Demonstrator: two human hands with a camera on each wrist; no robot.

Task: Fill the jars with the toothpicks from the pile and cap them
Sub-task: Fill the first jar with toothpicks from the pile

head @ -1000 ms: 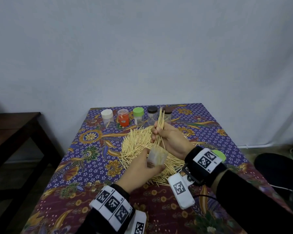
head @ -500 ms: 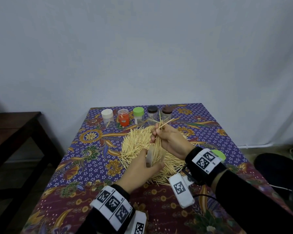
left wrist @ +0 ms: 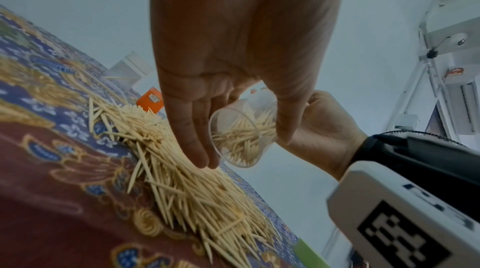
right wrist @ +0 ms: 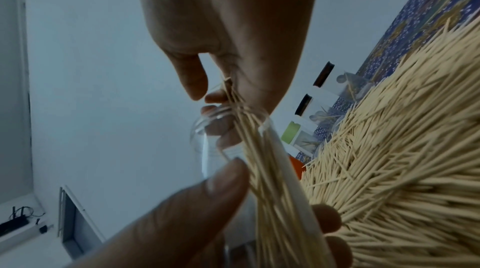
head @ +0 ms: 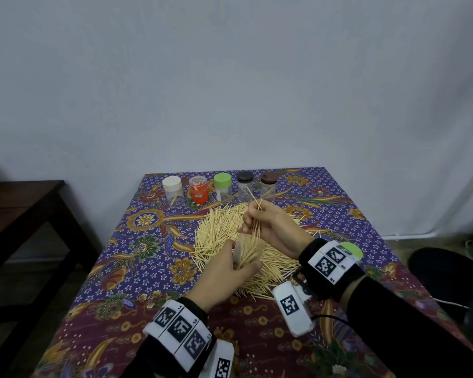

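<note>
Left hand (head: 224, 271) grips the jar (left wrist: 240, 139), mouth toward one o'clock; right hand (head: 273, 227) pinches toothpicks (head: 254, 227) lengthwise into it.

My left hand (head: 224, 271) covers most of the jar (head: 239, 253) from overhead. In my right-wrist view the jar's base runs off the bottom edge, and the nearest thumb (right wrist: 182, 211) is blurred.

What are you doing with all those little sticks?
A person is filling a clear jar with toothpicks. The left hand holds the open jar tilted over the pile on the table, and the right hand pinches a bunch of toothpicks and feeds them into its mouth. Five capped jars stand in a row at the back.
</note>
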